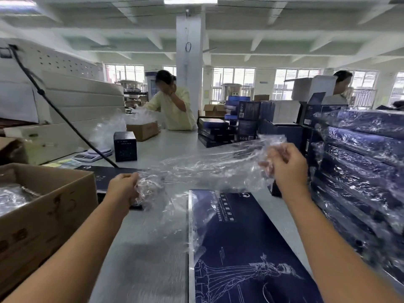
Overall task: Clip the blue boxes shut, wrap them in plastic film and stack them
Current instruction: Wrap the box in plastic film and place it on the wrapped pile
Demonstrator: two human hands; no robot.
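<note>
Both hands hold a sheet of clear plastic film (209, 169) stretched in the air above the table (140, 248): the left hand (124, 189) grips a bunched end in a fist, and the right hand (286, 165), raised higher, pinches the other end in curled fingers. Below the film a flat blue box (240, 248) lies on the table, unwrapped, its long side running away from the person. To the right stands a stack of film-wrapped blue boxes (360, 162), and at the left an open cardboard carton (43, 217).
</note>
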